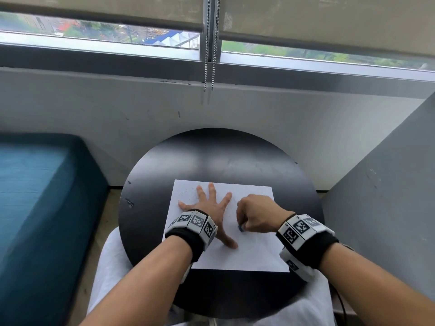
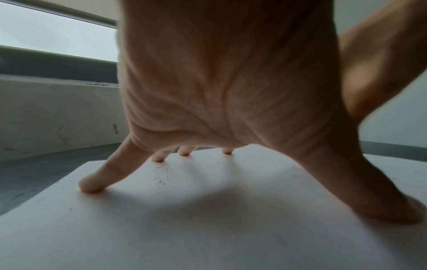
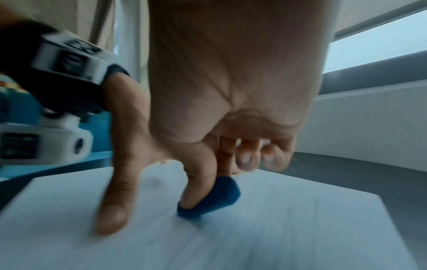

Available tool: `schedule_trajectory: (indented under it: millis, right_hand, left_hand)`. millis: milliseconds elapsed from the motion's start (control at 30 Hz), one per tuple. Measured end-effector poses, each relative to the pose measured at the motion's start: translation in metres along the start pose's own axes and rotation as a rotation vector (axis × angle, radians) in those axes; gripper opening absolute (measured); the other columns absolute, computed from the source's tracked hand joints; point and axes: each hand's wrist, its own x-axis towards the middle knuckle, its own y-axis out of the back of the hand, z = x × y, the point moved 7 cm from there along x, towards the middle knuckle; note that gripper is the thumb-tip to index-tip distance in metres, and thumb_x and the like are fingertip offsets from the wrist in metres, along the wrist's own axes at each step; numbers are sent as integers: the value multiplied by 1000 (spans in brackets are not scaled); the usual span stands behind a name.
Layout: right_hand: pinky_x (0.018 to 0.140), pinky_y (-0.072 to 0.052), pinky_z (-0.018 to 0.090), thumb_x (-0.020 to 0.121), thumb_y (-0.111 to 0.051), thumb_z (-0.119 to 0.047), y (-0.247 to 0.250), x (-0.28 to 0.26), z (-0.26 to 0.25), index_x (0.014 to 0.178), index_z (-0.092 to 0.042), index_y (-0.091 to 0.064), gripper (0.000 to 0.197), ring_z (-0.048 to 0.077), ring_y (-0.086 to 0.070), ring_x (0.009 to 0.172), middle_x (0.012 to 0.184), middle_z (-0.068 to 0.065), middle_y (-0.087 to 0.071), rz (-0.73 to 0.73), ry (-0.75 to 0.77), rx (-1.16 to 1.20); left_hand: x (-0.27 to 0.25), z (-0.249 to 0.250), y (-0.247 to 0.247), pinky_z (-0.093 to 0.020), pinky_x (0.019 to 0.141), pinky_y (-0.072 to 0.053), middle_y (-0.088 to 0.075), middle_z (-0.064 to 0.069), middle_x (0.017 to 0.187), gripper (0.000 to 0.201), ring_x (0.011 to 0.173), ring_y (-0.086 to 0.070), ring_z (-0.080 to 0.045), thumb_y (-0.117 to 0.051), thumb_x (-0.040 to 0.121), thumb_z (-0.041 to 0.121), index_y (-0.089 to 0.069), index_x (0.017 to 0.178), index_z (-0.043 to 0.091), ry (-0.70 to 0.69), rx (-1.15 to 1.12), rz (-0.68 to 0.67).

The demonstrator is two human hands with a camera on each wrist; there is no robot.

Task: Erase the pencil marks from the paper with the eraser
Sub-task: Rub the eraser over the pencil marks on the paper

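A white sheet of paper (image 1: 254,250) lies on a round black table (image 1: 221,156). My left hand (image 1: 209,208) is spread flat on the sheet's left half, its fingertips (image 2: 90,186) pressing down on the paper (image 2: 184,228). My right hand (image 1: 256,215) pinches a small dark blue eraser (image 1: 241,228) between thumb and fingers, its tip touching the paper near the middle. In the right wrist view the eraser (image 3: 210,199) meets the sheet (image 3: 300,228) under the thumb, and the picture is blurred. Dark eraser crumbs (image 2: 161,175) lie near the far left corner. Any pencil marks are too faint to make out.
The table stands against a grey wall (image 1: 117,109) below a window with hanging blind chains (image 1: 209,67). A teal cushion (image 1: 35,196) sits to the left and a grey panel (image 1: 388,184) to the right. My lap in white cloth (image 1: 110,278) lies under the table's near edge.
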Motion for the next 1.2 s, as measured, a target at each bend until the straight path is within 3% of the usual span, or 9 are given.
schedule_trajectory:
  millis: [67,200,367,533,700,900,1067,1200]
  right_hand:
    - [66,-47,27,69,-73,-20,2,0,4,79,-22,-76,11,19,-63,85,86,-5,-71,28,-14,39]
    - [68,-52,30,71,-74,-18,-14,-11,-3,80,-22,-76,10,18,-64,84,84,-3,-72,-112,32,15]
    - [73,-49,29,71,-74,-19,4,-4,9,78,-21,-76,8,14,-60,87,80,-11,-66,51,-17,132]
    - [68,-51,29,70,-76,-20,-13,-14,4,78,-24,-76,8,13,-61,81,82,-8,-70,-115,18,94]
    - [68,-46,27,71,-75,-20,15,7,11,76,-22,-75,6,11,-57,80,80,-9,-68,79,-28,112]
    - [59,-42,24,70,-74,-18,-8,-6,5,69,-24,-71,8,14,-61,79,77,-7,-69,-88,1,34]
    - [64,-40,24,70,-74,-18,7,7,11,74,-24,-74,7,15,-61,81,82,-6,-69,74,-30,102]
    - [63,-51,28,69,-75,-15,-13,-5,6,74,-19,-75,6,13,-62,75,79,-5,-71,-82,-10,105]
  left_hand:
    - [-1,0,0,-84,100,-14,33,-5,159,143,147,23,-38,-79,53,78,19,152,45,0,-3,3]
    - [-1,-1,-1,-84,100,-13,33,-5,159,144,147,23,-39,-79,52,77,19,152,45,-1,-3,-2]
    - [0,-1,0,-83,101,-14,33,-5,159,144,148,22,-38,-79,52,78,19,152,44,-1,-1,5]
    - [0,-1,-1,-83,101,-14,32,-4,159,144,148,22,-38,-79,51,78,18,152,44,-4,-5,6]
    - [0,-2,0,-83,101,-15,31,-4,160,144,148,22,-37,-79,51,78,19,151,45,1,-10,6]
    - [1,-1,-1,-83,100,-16,31,-4,160,145,148,22,-37,-79,51,79,19,152,45,-1,1,6]
    - [-1,-1,-2,-82,101,-17,31,-4,160,144,148,21,-37,-79,51,79,19,152,45,0,3,11]
    - [-1,0,-2,-83,101,-17,31,-5,160,145,148,21,-38,-78,51,79,20,152,44,-4,15,7]
